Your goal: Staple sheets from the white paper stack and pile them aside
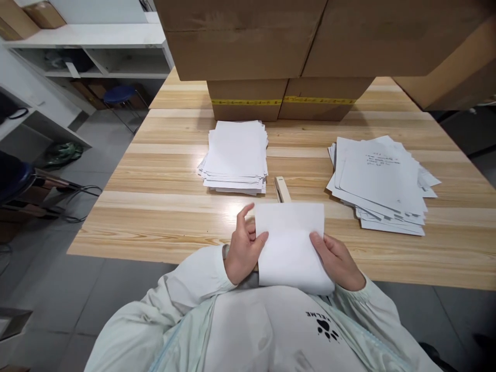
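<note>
A blank white sheet of paper is held in front of me at the table's near edge, its lower end bending toward my body. My right hand grips its right side, thumb on top and fingers behind. At the left edge, my left hand has its thumb on the paper and its index finger raised and bent; the other fingers curl at the edge, partly hidden. Whether there is more than one sheet, I cannot tell. Just beyond the paper lies a cream-coloured stapler, its near end covered by the sheet.
A fairly neat stack of white papers lies ahead to the left on the wooden table. To the right is a messier pile of papers with handwriting on top. Large cardboard boxes stand stacked at the back. A blue stool is on the floor.
</note>
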{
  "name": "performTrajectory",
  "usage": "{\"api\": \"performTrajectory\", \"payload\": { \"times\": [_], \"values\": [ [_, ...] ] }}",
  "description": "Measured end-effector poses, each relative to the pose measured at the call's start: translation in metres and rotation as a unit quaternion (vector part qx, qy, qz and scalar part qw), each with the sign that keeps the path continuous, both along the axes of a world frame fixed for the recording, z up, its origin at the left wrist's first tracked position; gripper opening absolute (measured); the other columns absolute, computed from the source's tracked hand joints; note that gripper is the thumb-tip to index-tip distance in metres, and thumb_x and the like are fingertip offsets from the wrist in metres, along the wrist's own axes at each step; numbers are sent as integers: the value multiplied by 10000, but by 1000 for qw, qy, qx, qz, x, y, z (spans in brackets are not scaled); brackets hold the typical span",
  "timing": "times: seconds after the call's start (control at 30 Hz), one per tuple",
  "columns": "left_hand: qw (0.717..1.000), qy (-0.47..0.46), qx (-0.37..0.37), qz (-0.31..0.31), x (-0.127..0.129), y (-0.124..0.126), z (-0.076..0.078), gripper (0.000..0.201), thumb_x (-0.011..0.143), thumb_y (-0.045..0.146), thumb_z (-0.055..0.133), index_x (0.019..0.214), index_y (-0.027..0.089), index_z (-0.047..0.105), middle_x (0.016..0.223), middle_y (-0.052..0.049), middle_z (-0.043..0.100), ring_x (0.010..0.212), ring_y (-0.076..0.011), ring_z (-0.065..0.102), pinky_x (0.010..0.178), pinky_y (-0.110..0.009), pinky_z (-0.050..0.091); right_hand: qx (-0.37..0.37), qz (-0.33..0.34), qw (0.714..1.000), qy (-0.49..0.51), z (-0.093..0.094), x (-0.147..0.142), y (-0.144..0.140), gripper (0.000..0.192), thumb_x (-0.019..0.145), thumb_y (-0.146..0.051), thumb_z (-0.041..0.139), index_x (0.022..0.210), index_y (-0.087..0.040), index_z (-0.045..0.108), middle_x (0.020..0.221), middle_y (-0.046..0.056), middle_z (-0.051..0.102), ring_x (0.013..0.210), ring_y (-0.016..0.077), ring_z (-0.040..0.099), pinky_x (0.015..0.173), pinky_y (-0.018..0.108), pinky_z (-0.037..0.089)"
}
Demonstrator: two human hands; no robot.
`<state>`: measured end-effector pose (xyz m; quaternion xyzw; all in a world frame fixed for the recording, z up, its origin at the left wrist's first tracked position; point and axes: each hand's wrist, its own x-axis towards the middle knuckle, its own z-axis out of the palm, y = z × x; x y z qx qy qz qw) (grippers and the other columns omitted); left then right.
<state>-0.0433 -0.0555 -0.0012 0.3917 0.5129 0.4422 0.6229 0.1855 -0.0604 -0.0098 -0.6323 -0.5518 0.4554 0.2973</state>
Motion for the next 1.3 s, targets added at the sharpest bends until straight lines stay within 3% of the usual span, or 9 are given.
{"api": "performTrajectory", "payload": {
  "times": [0.13, 0.33, 0.53, 0.63, 0.8, 0.9, 1.0, 1.13, 1.3],
  "values": [
    [995, 82, -13, -48, 8, -3, -13, 377, 820, 145, 618, 1115, 231, 400, 589, 119, 493, 493, -77, 479, 524, -189, 351, -109, -21, 994, 12, -8, 19, -19, 626, 803, -784, 533, 594, -198, 463, 553, 10, 500, 548, 131, 410, 472, 266, 349],
    [973, 31, -109, -199, 26, 18, -9, 137, 830, 77, 507, 903, 193, 512, 580, 83, 509, 448, -102, 570, 466, -220, 471, -108, -57, 992, -26, -6, 50, -18, 603, 790, -753, 573, 577, -196, 480, 540, 6, 497, 540, 136, 425, 469, 264, 337],
    [970, 19, -134, -201, 40, 46, -8, 163, 821, 2, 521, 831, 113, 640, 535, 53, 514, 490, -93, 620, 504, -210, 571, -33, -31, 995, -83, -10, 62, 9, 594, 840, -726, 508, 547, -213, 446, 487, -7, 470, 486, 139, 418, 442, 274, 325],
    [970, 9, -141, -198, 41, 53, -10, 147, 812, -10, 559, 826, 98, 658, 503, 57, 510, 470, -91, 624, 482, -189, 571, 9, 4, 985, -172, -6, 68, 22, 569, 883, -684, 458, 553, -221, 459, 488, -5, 493, 473, 149, 448, 452, 282, 323],
    [965, -11, -173, -196, 41, 56, -10, 147, 805, -23, 580, 847, 86, 669, 485, 61, 511, 456, -98, 637, 485, -189, 582, 196, -33, 897, -396, 28, 79, 46, 358, 918, -545, 514, 805, -242, 669, 591, 42, 629, 486, 181, 490, 515, 324, 302],
    [963, -16, -188, -194, 41, 58, -7, 172, 803, -40, 554, 847, 82, 667, 478, 58, 516, 442, -90, 623, 483, -185, 580, 275, -17, 869, -411, 56, 62, 74, 312, 964, -445, 503, 840, -227, 689, 667, 61, 668, 559, 179, 534, 577, 333, 336],
    [962, -11, -190, -195, 42, 58, -5, 194, 803, -50, 530, 853, 80, 664, 472, 54, 522, 442, -92, 621, 478, -181, 570, 319, 37, 891, -319, 63, 20, 114, 298, 982, -367, 477, 822, -210, 674, 786, 61, 702, 662, 174, 586, 661, 321, 402],
    [962, -5, -191, -195, 43, 58, -6, 200, 809, -51, 511, 851, 88, 648, 472, 51, 520, 445, -105, 624, 475, -193, 564, 355, 51, 908, -215, 30, -45, 159, 333, 1012, -312, 360, 1002, -179, 665, 1021, 103, 706, 928, 235, 618, 799, 358, 456],
    [964, -21, -197, -178, 45, 59, -8, 220, 781, -84, 495, 761, 123, 566, 503, 60, 527, 429, -99, 613, 463, -211, 572, 367, 92, 888, -260, -10, -83, 171, 318, 1035, -262, 332, 1103, -173, 630, 1210, 125, 676, 1099, 263, 559, 924, 397, 383]
  ]
}}
